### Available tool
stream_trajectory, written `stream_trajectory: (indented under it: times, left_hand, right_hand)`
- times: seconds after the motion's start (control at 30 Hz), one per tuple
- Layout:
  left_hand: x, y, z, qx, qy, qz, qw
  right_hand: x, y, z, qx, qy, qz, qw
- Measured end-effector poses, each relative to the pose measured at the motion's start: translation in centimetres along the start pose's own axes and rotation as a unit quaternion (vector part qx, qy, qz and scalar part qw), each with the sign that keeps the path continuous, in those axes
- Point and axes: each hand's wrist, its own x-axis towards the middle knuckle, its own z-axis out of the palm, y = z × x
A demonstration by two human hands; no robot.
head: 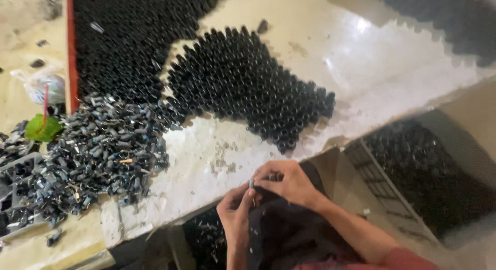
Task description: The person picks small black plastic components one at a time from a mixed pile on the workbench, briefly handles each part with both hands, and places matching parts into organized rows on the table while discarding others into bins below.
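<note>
At nine o'clock a loose heap of small grey-blue metal cylinders (98, 151) lies on the pale worktable (206, 161); at twelve stand packed upright black tubes (248, 84). At six, the left hand (235, 213) and right hand (284, 182) pinch one small grey metal piece (252, 184) between fingertips. It could slip into the dark lap below. Its axis looks roughly upright, though blur leaves this uncertain.

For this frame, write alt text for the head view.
Two bare hands, left hand and right hand, pinch a small metal part together at the edge of a pale worn table. On it lie a loose heap of small grey metal pieces and upright black tubes.
</note>
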Motion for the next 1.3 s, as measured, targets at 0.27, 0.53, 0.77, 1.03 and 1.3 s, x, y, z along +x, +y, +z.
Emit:
stream_trajectory:
  times: [0.27, 0.53, 0.77, 1.03, 1.3]
  left_hand:
    - [1.4, 0.0, -2.6, 0.056, -0.169, -0.037, 0.983]
    - [5.0, 3.8, -0.8, 0.234, -0.097, 0.045, 0.966]
    - [8.1, 6.4, 5.1, 0.413, -0.023, 0.369, 0.833]
    - [9.9, 3.7, 7.4, 0.358, 0.008, 0.292, 0.887]
    - [10.1, 1.4, 7.7, 0.378, -0.001, 0.379, 0.844]
  right_hand:
    - [-0.4, -0.3, -1.1, 0.073, -0.076, 0.138, 0.985]
    - [-2.5, -1.8, -3.0, -0.061, -0.101, 0.047, 0.992]
    - [-4.1, -0.9, -4.2, 0.115, -0.112, 0.067, 0.985]
    - [-5.5, 1.9, -5.9, 0.15, -0.008, 0.122, 0.981]
    - [-4.7, 1.2, -6.7, 0.109, -0.018, 0.123, 0.986]
